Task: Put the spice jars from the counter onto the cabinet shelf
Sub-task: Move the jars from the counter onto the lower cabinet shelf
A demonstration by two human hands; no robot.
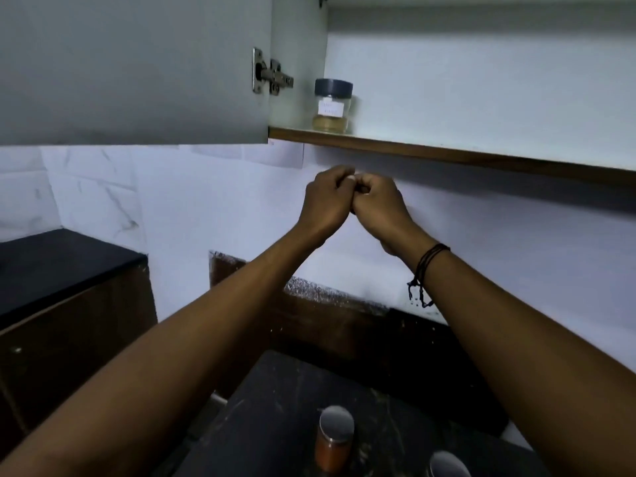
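A clear jar with a dark lid and a white label (332, 105) stands on the cabinet shelf (447, 154) at its left end, with yellowish spice in its bottom. Below the shelf edge my left hand (327, 201) and my right hand (378, 204) are raised and pressed together, fingers curled; neither holds a jar. On the dark counter (275, 407) near the bottom stands a jar of orange-red spice with a metal lid (335, 438). To its right, a second metal lid (447, 464) is cut off by the frame.
The grey cabinet door (130, 67) hangs open on the left, its hinge (272, 75) by the shelf. A white wall runs behind my hands. A second dark counter (58, 266) over brown cabinets sits at left.
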